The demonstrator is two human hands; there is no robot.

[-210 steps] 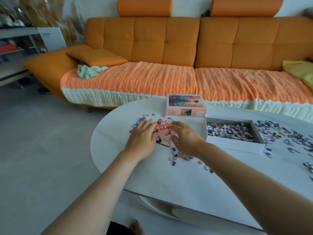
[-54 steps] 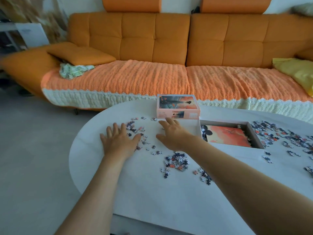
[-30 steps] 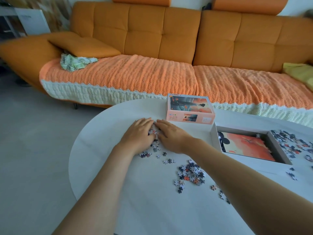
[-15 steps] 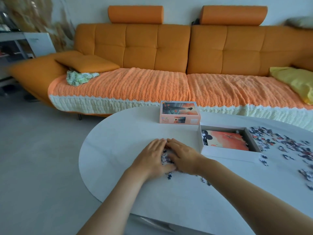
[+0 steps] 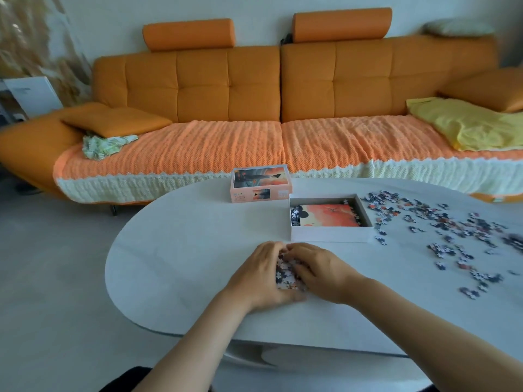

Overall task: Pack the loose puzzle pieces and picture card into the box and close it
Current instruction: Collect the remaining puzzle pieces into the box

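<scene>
Both hands are cupped together near the front edge of the tabletop (image 5: 184, 250). The left hand (image 5: 260, 274) and right hand (image 5: 317, 271) curl their fingers round a small heap of puzzle pieces (image 5: 285, 274) pressed between the palms. The open box (image 5: 331, 234) sits just beyond them toward the far edge, with the picture card (image 5: 328, 216) lying inside and the lid (image 5: 260, 183) by its far left corner. Many more loose pieces (image 5: 441, 222) lie scattered toward the right edge. They look light, thin and quick to spill, so I'd scoop from underneath, palms tight together.
</scene>
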